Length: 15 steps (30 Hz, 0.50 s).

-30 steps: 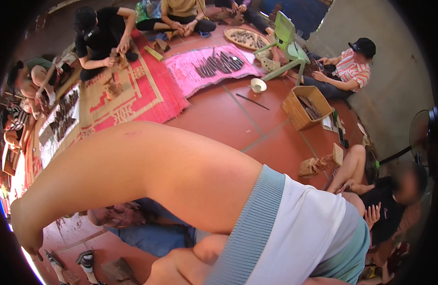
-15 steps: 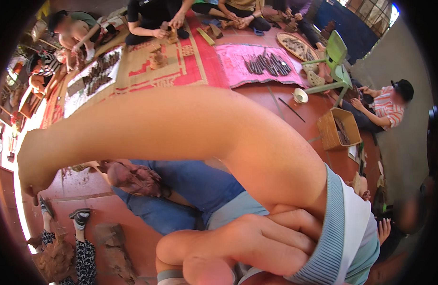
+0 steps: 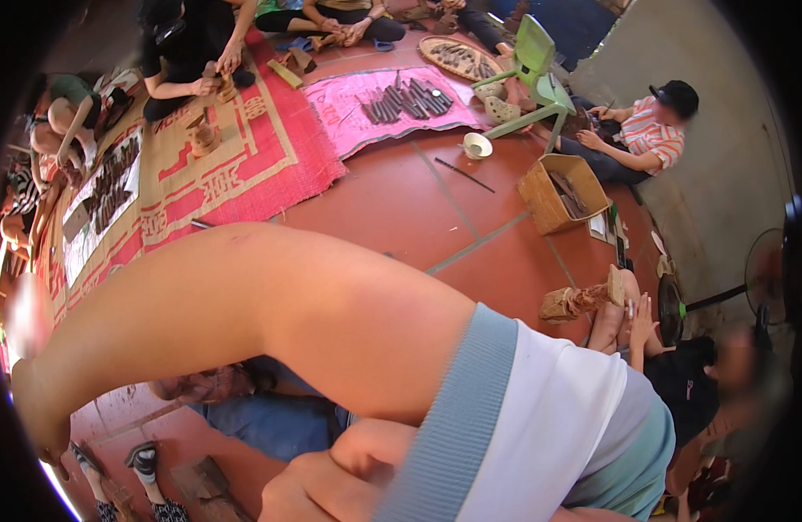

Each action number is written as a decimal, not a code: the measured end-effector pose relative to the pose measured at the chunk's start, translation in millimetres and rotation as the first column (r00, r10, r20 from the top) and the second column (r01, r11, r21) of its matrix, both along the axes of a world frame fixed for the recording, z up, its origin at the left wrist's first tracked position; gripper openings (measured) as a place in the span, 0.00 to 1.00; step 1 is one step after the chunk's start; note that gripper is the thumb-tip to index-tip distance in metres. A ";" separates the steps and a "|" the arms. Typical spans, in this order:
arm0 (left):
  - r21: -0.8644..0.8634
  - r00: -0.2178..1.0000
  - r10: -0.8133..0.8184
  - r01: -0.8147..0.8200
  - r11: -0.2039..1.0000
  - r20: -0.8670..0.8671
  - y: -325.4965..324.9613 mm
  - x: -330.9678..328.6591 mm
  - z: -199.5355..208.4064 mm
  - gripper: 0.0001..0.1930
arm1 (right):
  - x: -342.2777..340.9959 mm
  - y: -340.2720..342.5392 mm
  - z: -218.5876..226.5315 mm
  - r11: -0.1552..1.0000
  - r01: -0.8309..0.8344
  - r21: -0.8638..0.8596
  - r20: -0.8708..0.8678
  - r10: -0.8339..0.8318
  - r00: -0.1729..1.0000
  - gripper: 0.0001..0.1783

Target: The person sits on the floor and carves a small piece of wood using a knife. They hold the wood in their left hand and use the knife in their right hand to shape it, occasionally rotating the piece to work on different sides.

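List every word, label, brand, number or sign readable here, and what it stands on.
No text is clearly readable.
Pink cloth: reddish marks near its left edge, too blurred to read.
Black shirt, at right: one small pinkish mark, too small to read.
Woven mat: symbol-like patterns, no legible words.

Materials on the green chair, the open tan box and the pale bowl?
Green chair: likely moulded plastic, satin; even colour, rounded edges.
Tan box: cardboard or thin wood, matt; flat, dull walls, too little detail to settle.
Pale bowl: smooth, perhaps glazed ceramic; plastic possible.
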<state>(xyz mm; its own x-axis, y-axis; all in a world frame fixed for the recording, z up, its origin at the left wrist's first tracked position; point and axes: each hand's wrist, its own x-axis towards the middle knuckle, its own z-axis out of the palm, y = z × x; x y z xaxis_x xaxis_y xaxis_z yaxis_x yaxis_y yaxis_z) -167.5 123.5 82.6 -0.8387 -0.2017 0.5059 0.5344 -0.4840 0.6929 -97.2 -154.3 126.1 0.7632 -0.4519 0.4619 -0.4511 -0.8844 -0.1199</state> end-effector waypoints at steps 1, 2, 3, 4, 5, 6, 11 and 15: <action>-0.004 1.000 -0.013 0.013 1.000 -0.018 -0.7 0.0 0.4 0.23 | -5.1 -2.2 -7.5 1.000 0.002 -0.027 0.068 0.000 0.998 0.22; -0.015 0.999 -0.030 0.029 0.999 -0.041 -0.5 -1.9 0.5 0.24 | -10.3 -5.6 -12.6 0.999 0.002 -0.054 0.135 0.005 0.991 0.22; -0.023 0.998 -0.012 0.011 1.000 -0.054 -7.2 3.3 0.0 0.24 | -7.8 11.3 -4.2 0.991 0.110 -0.082 0.045 -0.107 0.993 0.21; -0.032 0.996 -0.022 0.019 0.999 -0.084 -10.7 5.9 -0.3 0.24 | -21.4 32.1 7.3 0.967 0.224 -0.125 -0.045 -0.231 0.972 0.20; -0.046 0.992 -0.045 0.039 0.998 -0.122 -14.2 7.9 -0.2 0.24 | -34.2 36.2 6.7 0.985 0.169 -0.045 0.085 -0.165 0.983 0.18; -0.053 0.985 -0.075 0.067 0.996 -0.156 -17.9 10.8 -5.1 0.24 | -51.1 40.3 0.5 0.994 0.101 0.033 0.216 -0.105 0.971 0.17; -0.304 0.983 -0.055 0.107 0.947 0.174 -16.5 32.2 -8.3 0.22 | -120.7 148.2 -28.0 0.856 -0.010 0.517 0.604 -0.357 0.713 0.12; -0.577 0.563 0.789 -0.569 0.586 0.246 -54.7 107.2 -41.8 0.17 | -167.1 206.1 -133.0 0.735 0.056 0.676 0.677 -0.649 0.349 0.14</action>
